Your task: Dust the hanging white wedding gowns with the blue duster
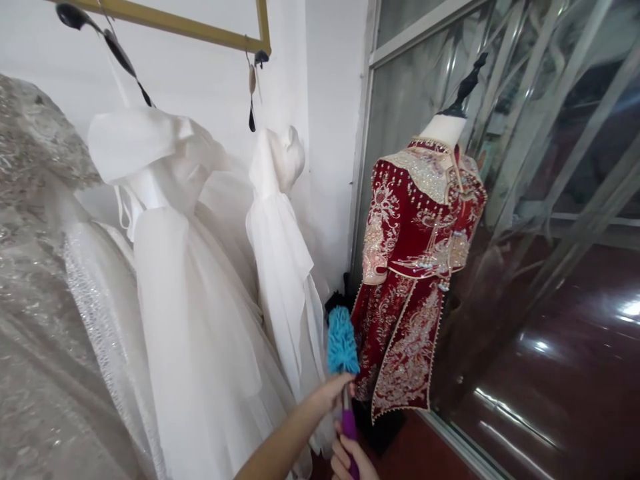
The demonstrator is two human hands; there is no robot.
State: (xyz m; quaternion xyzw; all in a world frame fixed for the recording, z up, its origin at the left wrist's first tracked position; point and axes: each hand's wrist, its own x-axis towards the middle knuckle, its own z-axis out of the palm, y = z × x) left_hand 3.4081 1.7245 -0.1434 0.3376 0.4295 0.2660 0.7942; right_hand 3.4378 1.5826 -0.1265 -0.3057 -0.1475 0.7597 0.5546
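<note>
A duster with a fluffy blue head [343, 341] and a purple handle [349, 425] points up and away from me at the bottom middle. My left hand [334, 392] reaches in from the lower left and is closed at the thin shaft just below the blue head. Lower down, my right hand [354, 460] wraps its fingers round the purple handle. Behind the blue head stands a dark red embroidered dress [407, 340] with beads and gold trim, on a dress form. White gowns hang just left of the duster, the nearest white gown [287, 267] close to its head.
A larger white gown [175, 320] and a sparkling gown [30, 300] fill the left side. Above them runs a gold-coloured rail [175, 25] with hangers. On the right, a framed glass panel [565, 300] reflects light beside the red dress.
</note>
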